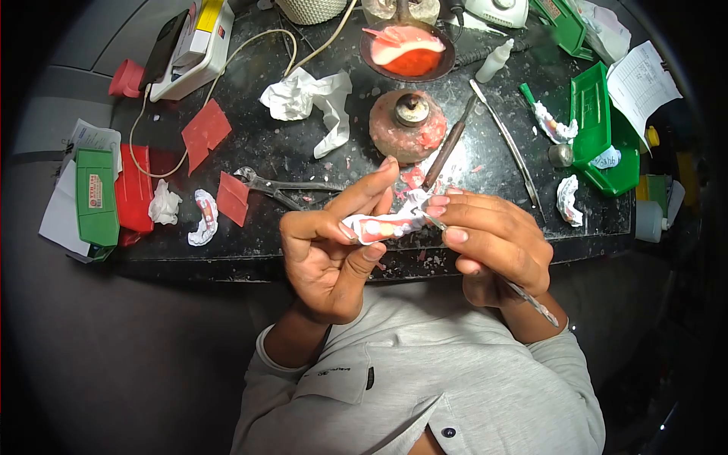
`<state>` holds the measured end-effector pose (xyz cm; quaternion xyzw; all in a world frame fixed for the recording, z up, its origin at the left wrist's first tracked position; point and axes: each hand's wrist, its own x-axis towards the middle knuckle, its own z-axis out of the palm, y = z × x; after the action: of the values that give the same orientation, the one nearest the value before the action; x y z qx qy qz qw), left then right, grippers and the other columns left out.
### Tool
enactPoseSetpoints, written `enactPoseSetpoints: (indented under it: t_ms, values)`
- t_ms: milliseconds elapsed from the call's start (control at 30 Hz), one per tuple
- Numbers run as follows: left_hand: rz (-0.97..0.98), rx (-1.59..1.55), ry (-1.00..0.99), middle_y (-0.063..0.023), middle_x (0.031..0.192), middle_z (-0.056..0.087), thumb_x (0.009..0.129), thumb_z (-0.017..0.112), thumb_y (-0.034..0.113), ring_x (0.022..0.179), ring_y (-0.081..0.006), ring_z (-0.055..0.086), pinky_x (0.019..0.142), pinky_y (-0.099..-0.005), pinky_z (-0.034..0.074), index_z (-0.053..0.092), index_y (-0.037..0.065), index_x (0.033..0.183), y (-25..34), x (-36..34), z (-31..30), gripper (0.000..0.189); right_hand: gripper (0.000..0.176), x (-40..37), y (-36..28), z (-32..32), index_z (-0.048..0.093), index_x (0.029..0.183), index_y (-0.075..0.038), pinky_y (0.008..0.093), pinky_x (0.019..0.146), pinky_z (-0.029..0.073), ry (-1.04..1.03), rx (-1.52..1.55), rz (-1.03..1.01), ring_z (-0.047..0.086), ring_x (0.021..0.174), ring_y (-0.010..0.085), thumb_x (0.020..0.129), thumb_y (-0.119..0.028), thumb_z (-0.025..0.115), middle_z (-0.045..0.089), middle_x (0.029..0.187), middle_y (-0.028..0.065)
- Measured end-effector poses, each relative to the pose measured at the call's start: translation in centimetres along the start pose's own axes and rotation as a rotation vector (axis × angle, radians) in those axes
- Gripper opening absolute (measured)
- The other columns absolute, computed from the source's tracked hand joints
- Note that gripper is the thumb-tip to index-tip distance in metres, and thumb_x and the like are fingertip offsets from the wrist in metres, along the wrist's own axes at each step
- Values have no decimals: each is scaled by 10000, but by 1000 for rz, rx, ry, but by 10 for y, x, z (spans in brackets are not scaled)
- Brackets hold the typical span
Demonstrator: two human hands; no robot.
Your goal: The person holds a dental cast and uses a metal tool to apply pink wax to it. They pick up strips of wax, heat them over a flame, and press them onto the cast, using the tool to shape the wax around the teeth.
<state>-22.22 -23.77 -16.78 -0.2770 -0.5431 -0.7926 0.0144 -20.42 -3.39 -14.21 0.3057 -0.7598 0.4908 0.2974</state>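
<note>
My left hand (337, 258) is closed around a white plaster dental cast (413, 216) with pink wax along it, held just above the table's front edge. In my right hand (504, 243) is a thin metal wax carver (531, 297), gripped like a pen. The carver's tip meets the right part of the cast; the fingers partly hide it. Behind the hands stands a wax-spattered spirit burner (409, 125). A wax knife with a brown handle (453, 144) lies beside it, and a long metal spatula (509, 144) rests farther right.
A pan of melted red wax (409, 57) stands at the back. Pink wax sheets (205, 136), pliers (292, 186), crumpled tissue (311, 106) and another cast (203, 218) lie left. Toward the right are a green box (595, 121), more casts (569, 202) and a small dropper bottle (494, 61).
</note>
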Motion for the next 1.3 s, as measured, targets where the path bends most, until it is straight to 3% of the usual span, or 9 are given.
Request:
enactPoseSetpoints:
  t_ms: [300, 400, 500, 600, 733, 800, 900, 1000, 1300]
  values:
    - [-25, -188, -5, -458, 1503, 315, 1010, 562, -11, 1383, -518, 454, 1093, -482, 483, 326, 53, 1267, -1, 1, 2, 355, 219, 1, -2, -3, 721, 1086, -35, 418, 815, 617, 37, 2, -6, 745, 930, 313, 906, -157, 753, 746, 1009, 166]
    - [-127, -307, 11, -438, 1517, 314, 1035, 536, 35, 1256, -458, 598, 1003, -443, 539, 323, 57, 1371, 1, 1, -2, 399, 217, 0, -3, -4, 723, 1081, -26, 414, 819, 610, 69, 3, 12, 742, 947, 321, 891, -123, 761, 746, 1006, 164]
    - [-265, -555, -73, -429, 1500, 352, 1044, 456, 45, 954, -293, 681, 864, -381, 568, 301, 54, 1469, 3, 2, -10, 452, 224, 2, -6, -4, 724, 1077, -21, 413, 824, 608, 59, 18, 41, 741, 957, 329, 868, -87, 772, 747, 1005, 165]
    - [-353, -682, -77, -433, 1487, 368, 1045, 435, 47, 954, -287, 682, 846, -378, 570, 300, 40, 1463, 4, 1, -9, 439, 256, 5, -7, -5, 728, 1070, -26, 407, 847, 609, 8, 45, 68, 742, 992, 333, 825, -43, 798, 754, 1022, 156]
    - [-436, -540, -46, -430, 1468, 402, 1057, 406, 77, 938, -264, 682, 829, -355, 573, 281, 12, 1481, 9, 1, -4, 446, 293, 6, -6, -4, 738, 1053, -51, 398, 870, 610, -110, 60, 60, 739, 1047, 316, 777, -50, 837, 765, 1055, 113]
    - [-425, -506, -43, -412, 1450, 435, 1060, 399, 86, 931, -256, 682, 823, -345, 572, 269, -3, 1493, 10, 1, -4, 462, 126, 7, -7, -3, 710, 960, -41, 474, 924, 580, -131, 50, 81, 746, 1016, 346, 909, -144, 762, 766, 978, 139]
    - [-426, -438, -34, -369, 1405, 503, 1063, 392, 106, 916, -235, 684, 805, -320, 567, 242, -34, 1518, 14, -1, -2, 499, 153, 11, -7, -3, 711, 966, -56, 505, 969, 556, -176, -28, 42, 741, 1046, 336, 911, -187, 767, 767, 984, 124]
    - [-449, -423, -30, -325, 1362, 554, 1064, 395, 122, 897, -207, 681, 778, -286, 555, 219, -64, 1538, 17, -2, -4, 539, 244, 11, -8, -2, 737, 1008, -50, 511, 1028, 528, -194, 24, 79, 732, 1076, 304, 791, -85, 843, 756, 997, 109]
    - [-455, -352, 15, -234, 1221, 636, 1062, 393, 140, 750, -100, 595, 688, -226, 490, 235, -80, 1539, 16, -4, -2, 549, 218, 9, -6, 2, 729, 991, -19, 518, 1043, 526, -187, 112, 99, 752, 1001, 293, 806, -71, 831, 750, 966, 119]
